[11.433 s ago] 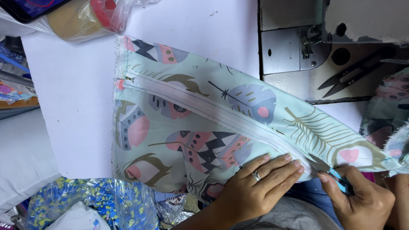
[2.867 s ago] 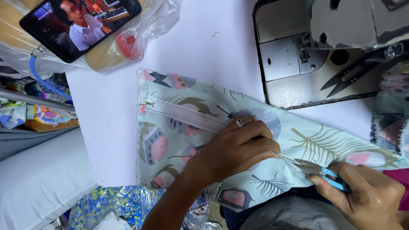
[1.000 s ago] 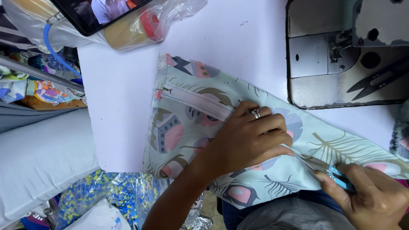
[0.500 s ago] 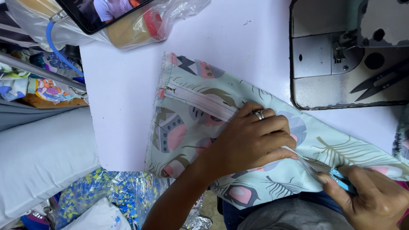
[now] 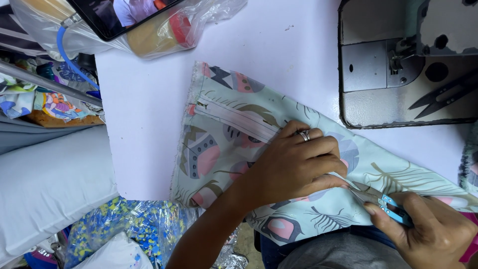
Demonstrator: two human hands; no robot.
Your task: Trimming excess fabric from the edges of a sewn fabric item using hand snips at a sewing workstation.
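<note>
My left hand lies flat on the printed fabric w/ the zipper, which is spread on the table. Just right of it, my right hand pinches small blue snips at the seam. Better keep cloth taut, cut only thread, not fabric.

Under my left hand the printed cloth looks matt and woven, its cut edge frayed; the zip sewn into it looks smooth and pale; my ring is shiny metal; in my right hand the small snips have glossy blue plastic handles; the tabletop is smooth, matt white; the sewing machine's plate is dull brushed metal; the bag is glossy, crinkled clear plastic.
</note>
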